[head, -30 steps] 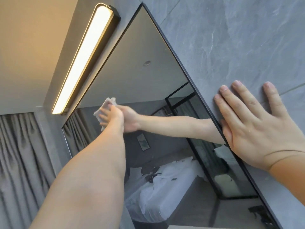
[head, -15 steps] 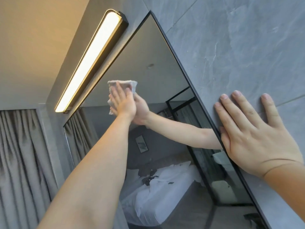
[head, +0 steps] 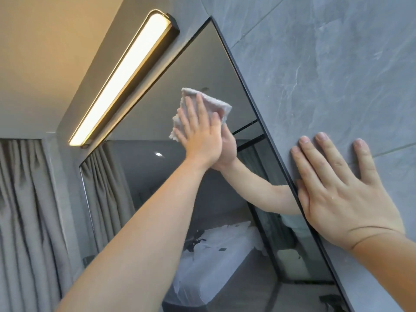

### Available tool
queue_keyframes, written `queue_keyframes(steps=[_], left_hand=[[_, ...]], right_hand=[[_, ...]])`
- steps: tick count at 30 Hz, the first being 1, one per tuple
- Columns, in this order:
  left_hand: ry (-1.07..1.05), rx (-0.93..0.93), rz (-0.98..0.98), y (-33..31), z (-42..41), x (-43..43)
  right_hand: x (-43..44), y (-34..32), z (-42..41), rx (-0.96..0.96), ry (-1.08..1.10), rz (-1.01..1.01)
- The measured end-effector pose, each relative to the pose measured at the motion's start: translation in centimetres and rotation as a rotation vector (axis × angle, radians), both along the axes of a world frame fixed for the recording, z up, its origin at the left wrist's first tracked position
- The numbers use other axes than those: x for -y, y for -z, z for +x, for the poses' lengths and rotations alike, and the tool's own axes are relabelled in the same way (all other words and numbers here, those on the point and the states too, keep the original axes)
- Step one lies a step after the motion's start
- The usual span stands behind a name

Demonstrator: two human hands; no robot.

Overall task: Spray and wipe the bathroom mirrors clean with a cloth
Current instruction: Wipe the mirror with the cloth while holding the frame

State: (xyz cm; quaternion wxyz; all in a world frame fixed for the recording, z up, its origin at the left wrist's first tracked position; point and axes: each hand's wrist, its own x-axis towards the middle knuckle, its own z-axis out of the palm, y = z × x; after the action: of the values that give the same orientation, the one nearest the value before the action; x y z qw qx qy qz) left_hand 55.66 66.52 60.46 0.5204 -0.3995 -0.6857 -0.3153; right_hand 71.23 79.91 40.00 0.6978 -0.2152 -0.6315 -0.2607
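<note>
Your left hand (head: pixel 200 136) now sits further right on the mirror (head: pixel 180 70) — fingers (head: pixel 201 106) flat, pressing the cloth (head: pixel 215 104) to the upper glass. Right hand (head: pixel 337 194) lies spread flat on the tile wall (head: pixel 315 64) (bracing your reach, likely).

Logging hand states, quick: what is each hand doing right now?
Left hand: open, pressing the cloth flat against the mirror.
Right hand: open, flat on the tiled wall at the mirror's edge.
</note>
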Motion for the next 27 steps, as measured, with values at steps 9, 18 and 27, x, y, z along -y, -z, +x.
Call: queue_keyframes(steps=[9,18,27], left_hand=[[0.048,-0.467,-0.292,-0.1,1.3,-0.5],[-0.060,0.127,0.106,-4.5,-2.0,1.3],[0.062,-0.302,-0.179,-1.7,4.3,-2.6]], right_hand=[[0.2,-0.1,0.1,0.018,0.002,-0.026],[0.1,0.0,0.0,0.003,0.005,-0.024],[0.2,0.0,0.2,0.015,0.015,-0.028]])
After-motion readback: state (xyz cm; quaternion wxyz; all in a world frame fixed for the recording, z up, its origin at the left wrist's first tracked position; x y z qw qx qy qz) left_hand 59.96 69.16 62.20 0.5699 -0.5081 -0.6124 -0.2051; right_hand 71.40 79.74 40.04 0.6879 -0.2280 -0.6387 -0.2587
